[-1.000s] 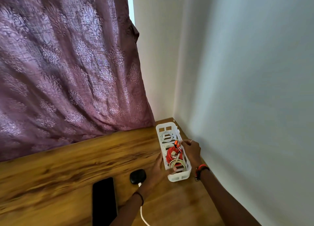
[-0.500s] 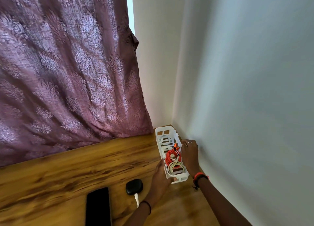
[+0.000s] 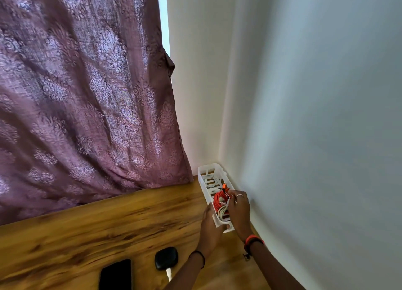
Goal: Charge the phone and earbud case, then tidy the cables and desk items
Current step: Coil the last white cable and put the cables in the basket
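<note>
Surface: wood-grain desk [image 3: 97, 231], filling the frame from 9 to 5 o'clock. Behind it, from 9 to 12 o'clock: mauve patterned curtain [image 3: 87, 93]. From 12 to 4 o'clock: plain white wall [image 3: 315, 115], forming a corner at the desk's far end. Sliver of daylight along the curtain edge at 12 o'clock.

White slotted basket [image 3: 209, 167] in that corner, at 5 o'clock, just beside the wall. Holds a white cable coil [image 3: 211, 181] at the far end, an orange cable [image 3: 218, 199] midway and a cream coil [image 3: 221, 211] at the near end.

Left hand [image 3: 210, 226]: grips the basket's near left wall, thumb at the near end. Right hand [image 3: 239, 209]: curls over the right rim, pinches the orange cable near its plug.

At 6 o'clock: black earbud case [image 3: 166, 258], white plug [image 3: 169, 275] at its near edge. At the case's 8 o'clock: phone [image 3: 116, 275], screen dark.

Cut off by the bottom edge: phone's lower part, the plug's lead, both forearms. Basket's near end partly hidden behind the hands. Plug seated or merely touching: cannot tell.
</note>
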Tool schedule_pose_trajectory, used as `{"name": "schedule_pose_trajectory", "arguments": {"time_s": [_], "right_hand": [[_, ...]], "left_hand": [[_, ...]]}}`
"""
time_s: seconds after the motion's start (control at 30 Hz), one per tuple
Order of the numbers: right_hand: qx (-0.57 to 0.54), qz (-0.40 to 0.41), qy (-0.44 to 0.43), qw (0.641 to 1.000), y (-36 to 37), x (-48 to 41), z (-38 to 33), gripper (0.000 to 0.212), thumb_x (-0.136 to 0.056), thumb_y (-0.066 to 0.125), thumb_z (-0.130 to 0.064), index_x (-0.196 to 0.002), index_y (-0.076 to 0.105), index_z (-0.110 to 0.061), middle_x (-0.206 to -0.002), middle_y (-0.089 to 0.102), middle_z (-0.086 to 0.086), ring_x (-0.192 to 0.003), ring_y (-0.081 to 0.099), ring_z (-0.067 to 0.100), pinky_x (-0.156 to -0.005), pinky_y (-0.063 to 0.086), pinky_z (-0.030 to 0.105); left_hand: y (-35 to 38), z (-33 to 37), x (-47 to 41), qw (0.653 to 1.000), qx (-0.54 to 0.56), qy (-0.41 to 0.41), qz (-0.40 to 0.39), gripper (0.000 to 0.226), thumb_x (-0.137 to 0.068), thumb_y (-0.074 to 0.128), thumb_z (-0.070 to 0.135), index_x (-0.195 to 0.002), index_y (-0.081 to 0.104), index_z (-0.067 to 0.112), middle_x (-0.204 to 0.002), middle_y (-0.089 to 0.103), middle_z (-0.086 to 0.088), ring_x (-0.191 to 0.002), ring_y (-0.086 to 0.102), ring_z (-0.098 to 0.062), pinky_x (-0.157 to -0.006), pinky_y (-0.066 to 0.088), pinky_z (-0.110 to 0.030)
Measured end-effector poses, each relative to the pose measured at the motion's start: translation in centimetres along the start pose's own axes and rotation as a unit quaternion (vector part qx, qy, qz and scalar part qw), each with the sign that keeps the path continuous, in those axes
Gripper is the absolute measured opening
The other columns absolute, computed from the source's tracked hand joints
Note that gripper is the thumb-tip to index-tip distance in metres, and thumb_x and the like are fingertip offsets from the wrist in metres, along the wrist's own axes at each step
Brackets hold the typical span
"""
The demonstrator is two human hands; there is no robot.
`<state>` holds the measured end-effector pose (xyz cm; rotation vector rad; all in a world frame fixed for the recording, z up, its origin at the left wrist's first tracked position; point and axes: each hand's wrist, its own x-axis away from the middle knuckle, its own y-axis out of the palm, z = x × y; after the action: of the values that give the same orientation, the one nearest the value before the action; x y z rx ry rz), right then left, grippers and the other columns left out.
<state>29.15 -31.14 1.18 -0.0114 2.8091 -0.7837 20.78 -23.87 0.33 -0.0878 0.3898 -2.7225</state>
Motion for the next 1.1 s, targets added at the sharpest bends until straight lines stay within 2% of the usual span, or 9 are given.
{"name": "schedule_pose_trajectory", "arguments": {"time_s": [0.17, 0.3, 0.4, 0.57, 0.67, 0.73, 0.8, 0.93, 1.1], "right_hand": [[0.01, -0.002, -0.01, 1.0, 0.6, -0.5, -0.3, 0.026, -0.095, 0.042, -0.001, -0.109, 0.063, -0.005, -0.117, 0.055, 0.01, -0.109, 0.055, 0.021, -0.095, 0.047, 0.028], [0.016, -0.005, -0.025, 1.0, 0.8, -1.1, -0.3, 0.024, -0.093, 0.044, 0.0, -0.103, 0.065, -0.006, -0.115, 0.057, 0.01, -0.107, 0.056, 0.023, -0.097, 0.048, 0.033], [0.025, -0.014, -0.023, 0.999, 0.9, -1.4, 0.0, 0.022, -0.093, 0.046, -0.002, -0.103, 0.066, -0.006, -0.115, 0.057, 0.011, -0.106, 0.057, 0.024, -0.097, 0.049, 0.036], [0.038, -0.025, -0.02, 0.999, 1.2, -1.4, -0.1, 0.019, -0.093, 0.05, -0.007, -0.102, 0.066, -0.006, -0.112, 0.059, 0.01, -0.103, 0.059, 0.024, -0.095, 0.05, 0.036], [0.047, -0.006, -0.028, 0.998, 2.0, -1.2, -0.5, 0.018, -0.092, 0.051, -0.008, -0.097, 0.068, -0.005, -0.105, 0.063, 0.01, -0.098, 0.06, 0.022, -0.092, 0.05, 0.033], [0.047, -0.012, -0.044, 0.998, 2.6, -0.8, -1.2, 0.016, -0.09, 0.052, -0.007, -0.092, 0.068, -0.005, -0.099, 0.066, 0.011, -0.095, 0.061, 0.023, -0.089, 0.05, 0.031], [0.043, -0.015, -0.059, 0.997, 3.2, -0.2, -1.9, 0.014, -0.089, 0.054, -0.005, -0.091, 0.067, -0.008, -0.098, 0.066, 0.011, -0.096, 0.06, 0.024, -0.091, 0.05, 0.037], [0.022, -0.039, -0.077, 0.996, 4.3, 2.0, -4.3, 0.018, -0.088, 0.05, -0.001, -0.098, 0.065, -0.003, -0.106, 0.061, 0.014, -0.106, 0.052, 0.026, -0.098, 0.04, 0.032], [0.021, -0.101, -0.087, 0.991, 7.4, 6.5, -8.4, 0.015, -0.092, 0.046, -0.004, -0.095, 0.059, 0.004, -0.103, 0.056, 0.017, -0.095, 0.053, 0.032, -0.083, 0.042, 0.039]], "left_hand": [[0.8, 0.2, -1.4, 1.0, 0.017, 0.013, 0.017, 0.061, -0.077, 0.074, 0.008, -0.131, 0.046, 0.01, -0.126, 0.056, -0.001, -0.114, 0.053, -0.009, -0.1, 0.043, -0.019], [1.1, 0.6, -1.9, 1.0, 0.013, 0.006, 0.011, 0.066, -0.077, 0.074, 0.01, -0.134, 0.042, 0.008, -0.125, 0.051, 0.003, -0.116, 0.049, -0.011, -0.1, 0.039, -0.017], [1.5, 0.5, -2.0, 1.0, 0.007, -0.01, 0.014, 0.072, -0.074, 0.077, 0.012, -0.135, 0.039, 0.006, -0.128, 0.051, -0.002, -0.119, 0.049, -0.016, -0.105, 0.041, -0.033], [1.7, -2.2, -3.3, 1.0, -0.012, -0.016, 0.003, 0.066, -0.079, 0.071, -0.001, -0.134, 0.038, 0.013, -0.136, 0.046, -0.016, -0.129, 0.043, -0.03, -0.108, 0.036, -0.045], [-1.0, -0.2, -2.2, 0.998, -0.048, -0.033, -0.014, 0.075, -0.074, 0.077, 0.012, -0.137, 0.036, 0.008, -0.136, 0.043, -0.005, -0.128, 0.042, -0.021, -0.104, 0.038, -0.027], [-2.8, 0.1, -1.9, 0.996, -0.074, -0.044, -0.009, 0.063, -0.082, 0.069, 0.013, -0.136, 0.037, 0.005, -0.136, 0.044, -0.007, -0.126, 0.045, -0.023, -0.091, 0.035, -0.013], [-4.6, 0.1, -1.5, 0.994, -0.077, -0.077, 0.026, 0.057, -0.09, 0.058, 0.013, -0.14, 0.031, 0.005, -0.141, 0.041, -0.009, -0.128, 0.043, -0.024, -0.092, 0.031, -0.014], [-8.7, -0.1, 0.2, 0.99, -0.019, -0.1, 0.093, 0.05, -0.095, 0.05, 0.029, -0.141, 0.036, 0.014, -0.139, 0.046, -0.002, -0.123, 0.048, -0.021, -0.103, 0.039, -0.031], [-14.9, -1.0, 4.3, 0.977, 0.058, -0.088, 0.187, 0.04, -0.096, 0.049, 0.029, -0.132, 0.046, 0.011, -0.125, 0.052, 0.002, -0.116, 0.051, -0.013, -0.089, 0.038, -0.019]]}}
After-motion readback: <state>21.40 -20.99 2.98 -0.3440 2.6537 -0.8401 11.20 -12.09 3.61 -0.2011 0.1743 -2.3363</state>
